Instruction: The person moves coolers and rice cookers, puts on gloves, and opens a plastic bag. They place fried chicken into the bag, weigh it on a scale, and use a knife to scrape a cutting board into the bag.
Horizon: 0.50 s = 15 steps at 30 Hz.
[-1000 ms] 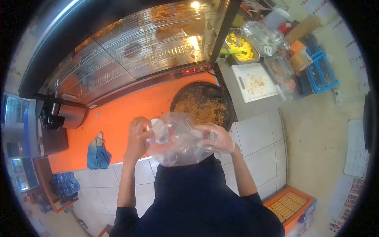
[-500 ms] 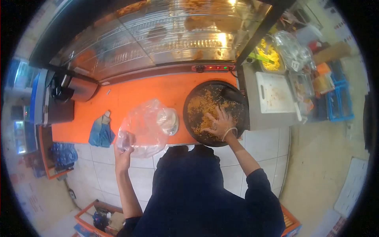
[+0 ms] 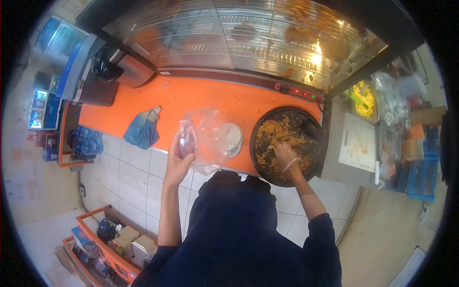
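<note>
L hand (image 3: 179,160): frame centre, gripping clear bag (image 3: 208,138), long axis upright, mouth up.
R hand (image 3: 285,155): fingers in fried rice (image 3: 277,143), dark pan (image 3: 306,167), centre-right; grip unclear.

Pretty bright overall, heavy fisheye warp with black corners, lamp glare on the glass case (image 3: 267,38) up top, everything slightly soft.
</note>
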Available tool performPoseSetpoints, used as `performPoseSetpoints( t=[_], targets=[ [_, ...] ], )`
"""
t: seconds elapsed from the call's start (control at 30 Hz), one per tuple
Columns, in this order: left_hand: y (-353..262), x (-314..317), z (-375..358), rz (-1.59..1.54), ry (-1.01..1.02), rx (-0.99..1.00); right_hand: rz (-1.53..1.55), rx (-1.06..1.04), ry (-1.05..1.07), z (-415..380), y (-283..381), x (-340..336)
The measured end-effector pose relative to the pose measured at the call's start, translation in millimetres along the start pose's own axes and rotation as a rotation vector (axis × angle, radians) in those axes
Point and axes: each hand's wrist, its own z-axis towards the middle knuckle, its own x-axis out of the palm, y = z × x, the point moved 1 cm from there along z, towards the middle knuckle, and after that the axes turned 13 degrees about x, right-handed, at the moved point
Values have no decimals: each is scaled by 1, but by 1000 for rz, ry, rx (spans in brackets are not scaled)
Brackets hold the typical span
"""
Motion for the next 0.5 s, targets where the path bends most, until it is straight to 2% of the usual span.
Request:
performPoseSetpoints(
  t=[0.07,0.17,0.2,0.3,0.4,0.47,0.5],
  targets=[
    [17,-2,6,-5,-16,73,5,-59,-116,13,6,-30],
    [52,-20,8,111,36,84,654,685,-39,24,22,-54],
    [59,-27,7,169,67,67,831,874,-40,32,30,-64],
    [62,-31,8,171,49,54,1312,1044,154,55,41,-77],
    [66,-46,12,76,50,-36,1573,903,281,88,124,-111],
    [65,-61,17,19,30,-77,1177,716,482,114,195,-124],
    [66,-70,18,-10,31,-102,1558,812,595,118,234,-101]
  ],
)
